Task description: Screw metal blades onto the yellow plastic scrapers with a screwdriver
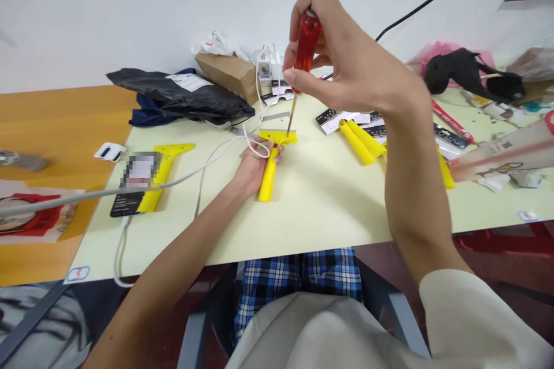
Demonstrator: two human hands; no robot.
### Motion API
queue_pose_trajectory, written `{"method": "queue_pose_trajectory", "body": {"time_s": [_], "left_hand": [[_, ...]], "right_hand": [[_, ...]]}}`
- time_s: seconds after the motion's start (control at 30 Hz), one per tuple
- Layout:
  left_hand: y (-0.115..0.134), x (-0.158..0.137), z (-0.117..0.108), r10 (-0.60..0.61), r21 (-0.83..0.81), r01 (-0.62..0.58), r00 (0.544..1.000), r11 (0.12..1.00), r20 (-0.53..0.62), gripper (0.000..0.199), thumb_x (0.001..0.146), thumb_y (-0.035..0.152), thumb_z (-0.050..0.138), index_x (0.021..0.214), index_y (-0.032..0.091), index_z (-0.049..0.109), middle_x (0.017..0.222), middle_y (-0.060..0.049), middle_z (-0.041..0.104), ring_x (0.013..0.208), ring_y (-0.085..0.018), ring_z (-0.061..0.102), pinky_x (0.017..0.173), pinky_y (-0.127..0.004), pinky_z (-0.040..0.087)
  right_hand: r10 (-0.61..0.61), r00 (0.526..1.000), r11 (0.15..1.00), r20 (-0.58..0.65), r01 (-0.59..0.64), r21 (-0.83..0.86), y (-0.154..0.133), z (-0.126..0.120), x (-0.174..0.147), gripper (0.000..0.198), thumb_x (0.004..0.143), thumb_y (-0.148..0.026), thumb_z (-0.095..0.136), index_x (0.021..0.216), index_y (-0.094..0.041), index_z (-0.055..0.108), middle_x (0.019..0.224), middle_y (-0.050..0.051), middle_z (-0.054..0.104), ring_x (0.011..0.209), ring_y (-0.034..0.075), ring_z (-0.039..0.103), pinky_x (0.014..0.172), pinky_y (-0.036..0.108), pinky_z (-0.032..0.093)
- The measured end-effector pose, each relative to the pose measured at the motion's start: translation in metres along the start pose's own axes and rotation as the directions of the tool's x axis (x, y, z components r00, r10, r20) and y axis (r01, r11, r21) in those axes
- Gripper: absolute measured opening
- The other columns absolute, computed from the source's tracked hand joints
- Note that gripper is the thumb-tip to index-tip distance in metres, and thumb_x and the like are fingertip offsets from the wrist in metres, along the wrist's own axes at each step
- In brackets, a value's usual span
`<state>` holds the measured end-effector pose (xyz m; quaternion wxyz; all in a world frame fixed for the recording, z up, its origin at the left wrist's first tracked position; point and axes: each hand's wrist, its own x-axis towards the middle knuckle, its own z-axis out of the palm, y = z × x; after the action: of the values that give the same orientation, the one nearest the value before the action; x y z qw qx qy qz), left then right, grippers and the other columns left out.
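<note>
My right hand [320, 52] is raised over the table, its fingers wrapped round the red handle of a screwdriver [306, 40]. The shaft points down, and its tip meets the head of a yellow scraper [269, 176] near the right end. Below it, my left hand [254, 166] grips that scraper where the handle joins the head, pressing it on the tabletop. A metal blade edge shows along the top of the head. The white cable [246, 130] loops over my left fingers and partly hides them.
A second yellow scraper [167, 176] lies left, beside a phone or card with a blurred patch [141, 173]. Several yellow handles [359, 141] and black-and-white cards [341, 120] lie right. Behind are a black plastic bag [182, 95] and a cardboard box [229, 74].
</note>
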<state>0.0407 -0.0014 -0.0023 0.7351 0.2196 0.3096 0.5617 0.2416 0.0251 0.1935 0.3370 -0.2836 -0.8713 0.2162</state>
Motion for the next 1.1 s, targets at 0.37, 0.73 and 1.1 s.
{"method": "queue_pose_trajectory", "body": {"time_s": [0.37, 0.73, 1.1], "left_hand": [[-0.001, 0.000, 0.001, 0.000, 0.004, 0.000, 1.000, 1.000, -0.027, 0.036, 0.083, 0.004, 0.080, 0.093, 0.022, 0.050, 0.092, -0.001, 0.064, 0.079, -0.015, 0.067, 0.059, -0.022, 0.044], [-0.002, 0.001, -0.003, 0.012, 0.012, -0.012, 1.000, 1.000, -0.003, 0.032, 0.085, 0.004, 0.078, 0.096, 0.021, 0.053, 0.097, -0.003, 0.066, 0.081, -0.014, 0.067, 0.061, -0.022, 0.044], [0.016, 0.016, -0.018, 0.168, 0.006, -0.168, 0.986, 0.986, 0.012, 0.039, 0.076, 0.011, 0.088, 0.091, 0.021, 0.052, 0.092, 0.000, 0.064, 0.080, -0.013, 0.069, 0.059, -0.022, 0.044]], "right_hand": [[0.083, 0.997, 0.989, -0.007, -0.083, -0.118, -0.002, -0.007, -0.002, 0.028, 0.095, -0.038, 0.070, 0.119, -0.036, 0.056, 0.106, -0.002, 0.072, 0.098, 0.024, 0.068, 0.092, 0.042, 0.059], [0.075, 0.993, 0.984, -0.086, -0.088, -0.153, 0.012, -0.010, 0.001, 0.026, 0.085, -0.032, 0.079, 0.106, -0.038, 0.065, 0.098, 0.000, 0.071, 0.087, 0.028, 0.067, 0.084, 0.050, 0.057], [0.069, 0.991, 0.998, -0.114, -0.070, -0.005, 0.002, 0.000, 0.004, 0.034, 0.088, -0.032, 0.084, 0.114, -0.036, 0.063, 0.099, 0.000, 0.076, 0.096, 0.029, 0.076, 0.091, 0.048, 0.064]]}}
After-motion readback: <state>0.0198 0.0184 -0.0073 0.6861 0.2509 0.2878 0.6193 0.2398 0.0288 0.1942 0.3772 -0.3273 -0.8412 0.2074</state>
